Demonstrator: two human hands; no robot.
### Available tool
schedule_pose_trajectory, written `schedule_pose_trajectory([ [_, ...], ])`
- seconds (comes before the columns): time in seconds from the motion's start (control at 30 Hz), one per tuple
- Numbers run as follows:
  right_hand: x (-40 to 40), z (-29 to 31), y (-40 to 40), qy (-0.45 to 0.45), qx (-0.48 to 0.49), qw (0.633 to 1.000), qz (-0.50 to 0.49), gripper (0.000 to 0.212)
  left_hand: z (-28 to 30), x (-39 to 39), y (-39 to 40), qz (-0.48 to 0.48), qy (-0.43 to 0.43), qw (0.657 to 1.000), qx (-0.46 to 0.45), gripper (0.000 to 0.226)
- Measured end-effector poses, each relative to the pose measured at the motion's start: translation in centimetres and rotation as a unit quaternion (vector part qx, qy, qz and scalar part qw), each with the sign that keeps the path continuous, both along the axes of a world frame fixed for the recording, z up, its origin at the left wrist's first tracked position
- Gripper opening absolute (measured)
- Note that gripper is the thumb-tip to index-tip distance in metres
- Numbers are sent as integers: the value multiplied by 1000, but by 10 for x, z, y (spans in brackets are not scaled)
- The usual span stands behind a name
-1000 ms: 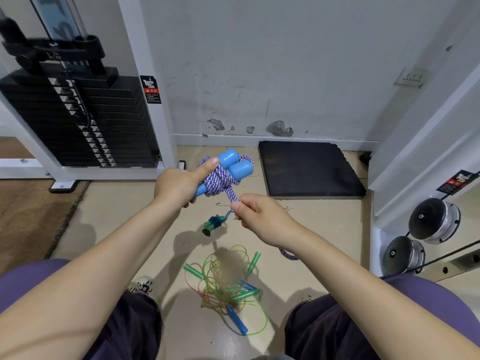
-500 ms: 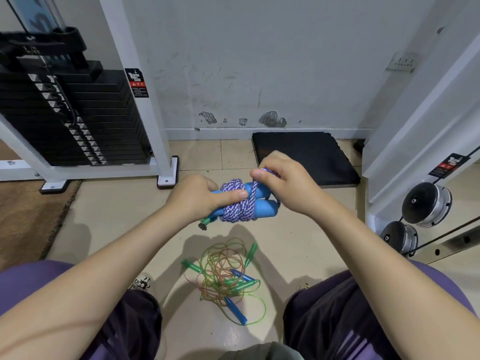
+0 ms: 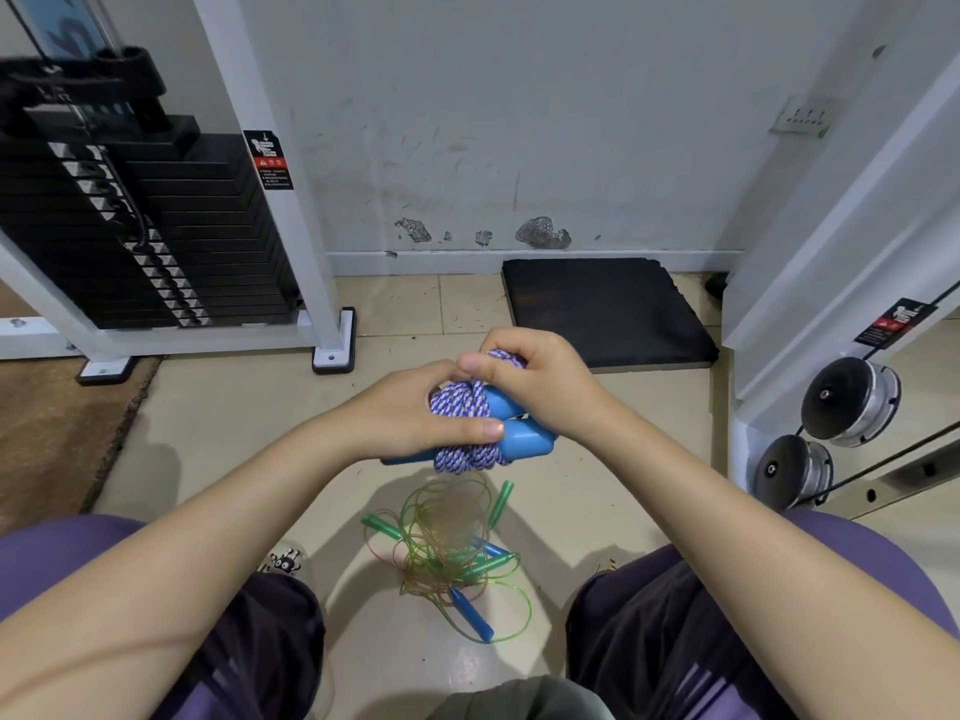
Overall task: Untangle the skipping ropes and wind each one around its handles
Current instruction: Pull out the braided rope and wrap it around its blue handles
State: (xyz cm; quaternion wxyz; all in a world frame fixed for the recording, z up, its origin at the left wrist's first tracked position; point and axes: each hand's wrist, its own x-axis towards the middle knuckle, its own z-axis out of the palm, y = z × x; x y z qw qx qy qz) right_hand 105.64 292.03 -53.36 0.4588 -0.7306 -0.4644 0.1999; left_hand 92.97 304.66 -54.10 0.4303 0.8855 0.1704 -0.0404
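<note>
A purple-and-white braided skipping rope [image 3: 464, 428] is wound around its two blue handles [image 3: 522, 433], held above the floor. My left hand [image 3: 410, 413] grips the bundle from the left, thumb across the handles. My right hand [image 3: 535, 384] closes over the top right of the bundle, pinching the rope's end. Below, on the floor between my knees, lies a tangle of thin green and orange ropes [image 3: 447, 543] with green handles [image 3: 500, 501] and blue handles [image 3: 470, 613].
A black weight stack [image 3: 150, 241] in a white frame stands at the left. A black foam mat [image 3: 602, 309] lies by the wall. Round weights [image 3: 847, 402] sit at the right beside a white frame. A brown rug [image 3: 57, 423] covers the floor at the left.
My right hand carried the loose rope end up and over the handles, then closed on the top of the bundle. Both hands lowered with the bundle, and the hanging tail is gone.
</note>
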Motion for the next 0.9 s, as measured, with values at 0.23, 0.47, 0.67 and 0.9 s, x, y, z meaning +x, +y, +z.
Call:
schedule_pose_trajectory([
  [0.23,0,0,-4,77,-46,996,7,43,1,-6,2,-55,20,994,-92,47],
  [0.47,3,-3,-5,120,-66,991,-8,36,4,-8,3,-76,-15,993,-84,33],
  [0.67,12,3,-8,125,-91,988,-1,35,-1,-8,7,-60,-38,997,-39,48],
  [0.9,26,13,-17,134,-124,983,13,34,-7,-7,24,36,-54,997,28,43],
])
